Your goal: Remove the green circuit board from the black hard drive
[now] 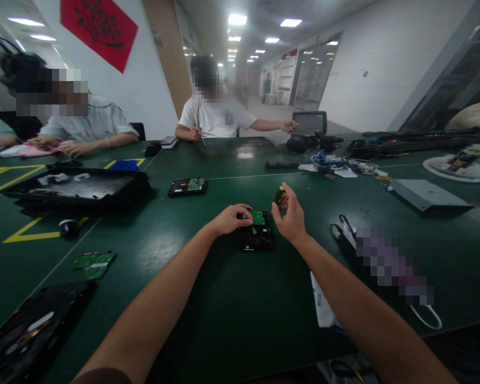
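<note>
A black hard drive [256, 234] with a small green circuit board [258, 216] on its top lies on the dark green table [208, 298] in front of me. My left hand [232, 217] rests on the drive's far left corner, fingers curled and pinching at the edge of the green board. My right hand [290, 213] hovers just right of the drive, fingers loosely curled round a black and yellow tool handle [280, 195].
A second hard drive [187, 186] lies farther back. A black tray [76, 186] sits at left, loose green boards [94, 263] nearer me, another tray [32, 330] at bottom left. A grey box [426, 194], cables and a fan grille sit at right. Two people work across the table.
</note>
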